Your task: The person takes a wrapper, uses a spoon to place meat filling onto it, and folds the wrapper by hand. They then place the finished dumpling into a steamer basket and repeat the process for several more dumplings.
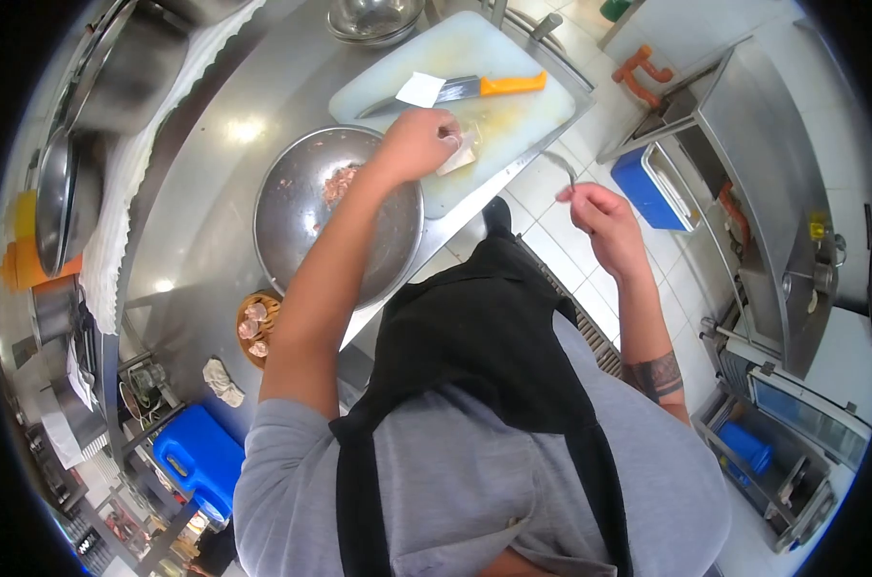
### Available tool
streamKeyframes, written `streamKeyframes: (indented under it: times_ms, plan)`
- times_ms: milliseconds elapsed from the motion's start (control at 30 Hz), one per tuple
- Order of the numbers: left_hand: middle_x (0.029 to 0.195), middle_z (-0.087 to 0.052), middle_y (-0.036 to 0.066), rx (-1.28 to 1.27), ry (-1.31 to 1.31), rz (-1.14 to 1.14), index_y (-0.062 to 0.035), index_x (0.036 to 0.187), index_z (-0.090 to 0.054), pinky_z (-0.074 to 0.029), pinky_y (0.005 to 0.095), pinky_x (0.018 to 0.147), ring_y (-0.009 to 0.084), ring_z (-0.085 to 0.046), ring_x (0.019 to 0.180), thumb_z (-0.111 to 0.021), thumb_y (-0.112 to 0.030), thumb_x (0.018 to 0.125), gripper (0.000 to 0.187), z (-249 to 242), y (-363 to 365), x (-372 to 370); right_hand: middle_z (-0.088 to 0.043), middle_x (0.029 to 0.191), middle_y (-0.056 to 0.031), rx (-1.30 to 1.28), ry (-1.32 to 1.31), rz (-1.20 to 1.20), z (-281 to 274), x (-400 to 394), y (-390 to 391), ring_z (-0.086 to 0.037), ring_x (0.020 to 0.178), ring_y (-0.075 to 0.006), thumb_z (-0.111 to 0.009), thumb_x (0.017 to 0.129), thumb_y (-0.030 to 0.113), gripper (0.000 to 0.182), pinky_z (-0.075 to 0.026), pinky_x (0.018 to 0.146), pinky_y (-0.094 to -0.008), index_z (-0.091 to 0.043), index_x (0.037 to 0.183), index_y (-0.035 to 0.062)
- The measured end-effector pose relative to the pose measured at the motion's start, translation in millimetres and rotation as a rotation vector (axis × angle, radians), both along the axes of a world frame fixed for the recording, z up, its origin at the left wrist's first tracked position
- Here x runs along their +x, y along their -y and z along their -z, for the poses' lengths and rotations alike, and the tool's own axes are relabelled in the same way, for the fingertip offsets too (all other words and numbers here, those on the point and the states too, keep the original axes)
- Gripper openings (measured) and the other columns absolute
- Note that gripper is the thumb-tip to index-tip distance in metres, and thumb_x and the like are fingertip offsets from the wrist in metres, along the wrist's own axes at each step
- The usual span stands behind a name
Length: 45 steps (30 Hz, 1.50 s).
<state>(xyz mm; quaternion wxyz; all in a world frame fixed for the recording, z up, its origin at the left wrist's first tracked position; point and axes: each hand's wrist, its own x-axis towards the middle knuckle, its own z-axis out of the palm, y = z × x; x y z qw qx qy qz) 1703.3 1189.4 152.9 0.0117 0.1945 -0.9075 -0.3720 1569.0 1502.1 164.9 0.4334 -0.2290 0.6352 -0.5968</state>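
Note:
My left hand [422, 144] reaches over the near edge of the cutting board, fingers pinched at a thin pale dough wrapper [461, 160]. Another white square wrapper [421, 89] lies across the blade of a knife with a yellow handle [513, 85]. Off the board's right side, my right hand [604, 226] is closed around a small metal spoon [568, 171], its head hard to make out. Under my left forearm stands a large steel bowl [292, 207] with a clump of pinkish minced meat [340, 185] inside.
The white cutting board [378, 94] rests on a steel table [200, 207]. A round basket of dumplings [256, 327] and a crumpled cloth [223, 383] are left of the bowl. Stacked metal bowls [373, 17] stand beyond the board. A blue cooler [647, 188] sits at right.

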Motion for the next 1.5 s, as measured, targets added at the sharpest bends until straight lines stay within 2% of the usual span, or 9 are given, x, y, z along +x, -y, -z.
streamKeyframes:
  times_ms: [200,267,533,600,733,1033,1100,1200,1500]
  plan:
    - [0.102,-0.071,-0.001,1.015,-0.346,-0.146,-0.0049,0.102,-0.071,-0.051,0.0298,0.085,0.0120,-0.066,0.093,-0.073,-0.011,0.097,0.008,-63,-15,69,-0.060,0.084,0.0060,-0.130,0.337,-0.054,-5,29,86,-0.042,0.071,-0.0051,-0.075,0.096,0.017,0.017,-0.032,0.064,-0.0235,-0.073,0.107,0.0034]
    - [0.101,-0.071,0.000,1.012,-0.365,-0.210,-0.0062,0.104,-0.071,-0.052,0.0299,0.085,0.0121,-0.067,0.093,-0.073,-0.011,0.098,0.008,-61,-17,94,-0.057,0.081,0.0071,-0.220,0.506,-0.125,-12,46,110,-0.038,0.068,-0.0048,-0.076,0.095,0.015,0.014,-0.028,0.062,-0.0236,-0.072,0.103,0.0036]
    - [0.100,-0.070,0.003,1.421,-0.649,-0.508,-0.0016,0.108,-0.073,-0.056,0.0310,0.082,0.0138,-0.068,0.092,-0.070,-0.014,0.098,0.016,-6,-29,186,-0.054,0.076,0.0095,-0.079,0.118,-0.392,-65,124,173,-0.035,0.064,-0.0024,-0.076,0.094,0.008,0.009,-0.026,0.060,-0.0232,-0.068,0.089,0.0071]
    - [0.105,-0.071,0.004,0.873,-0.665,-0.567,-0.0025,0.115,-0.074,-0.057,0.0323,0.083,0.0194,-0.071,0.095,-0.067,-0.012,0.098,0.021,21,-31,192,-0.053,0.075,0.0102,-0.068,0.020,-0.459,-81,146,186,-0.034,0.064,-0.0017,-0.077,0.093,0.008,0.010,-0.025,0.059,-0.0233,-0.068,0.088,0.0075]
    - [0.109,-0.076,0.011,0.417,-0.606,-0.666,-0.0025,0.119,-0.074,-0.056,0.0353,0.088,0.0225,-0.072,0.102,-0.067,-0.011,0.093,0.028,23,-43,213,-0.050,0.074,0.0107,-0.050,0.155,-0.598,-100,176,204,-0.034,0.064,-0.0010,-0.077,0.093,0.010,0.012,-0.024,0.059,-0.0233,-0.068,0.086,0.0089]
    - [0.108,-0.078,0.016,0.241,-0.667,-0.812,-0.0011,0.117,-0.074,-0.057,0.0361,0.086,0.0282,-0.075,0.100,-0.069,-0.009,0.089,0.029,29,-51,262,-0.052,0.075,0.0077,0.079,-0.287,-0.550,-64,174,208,-0.041,0.066,-0.0052,-0.067,0.102,0.020,0.018,-0.035,0.061,-0.0247,-0.073,0.102,0.0025]
    - [0.103,-0.078,0.016,0.081,-0.617,-0.895,-0.0004,0.113,-0.075,-0.057,0.0364,0.084,0.0278,-0.076,0.095,-0.068,-0.004,0.087,0.027,52,-48,279,-0.076,0.094,-0.0130,0.001,-0.789,-0.529,-38,147,207,-0.070,0.089,-0.0275,-0.060,0.102,0.022,0.029,-0.053,0.083,-0.0396,-0.074,0.122,0.0065]
    - [0.102,-0.078,0.015,0.049,-0.655,-0.986,-0.0004,0.111,-0.075,-0.057,0.0362,0.084,0.0279,-0.076,0.094,-0.068,-0.004,0.086,0.026,59,-55,298,-0.076,0.099,-0.0182,0.169,-1.289,-0.736,-26,124,211,-0.072,0.099,-0.0357,-0.058,0.094,0.011,0.035,-0.056,0.087,-0.0473,-0.075,0.124,0.0104]
    - [0.100,-0.077,0.014,-0.194,-0.846,-1.121,-0.0007,0.107,-0.074,-0.057,0.0364,0.081,0.0279,-0.076,0.093,-0.071,-0.002,0.085,0.022,103,-69,277,-0.076,0.097,-0.0211,0.409,-1.659,-0.947,38,142,243,-0.074,0.095,-0.0391,-0.060,0.089,0.012,0.021,-0.060,0.083,-0.0494,-0.075,0.099,0.0034]
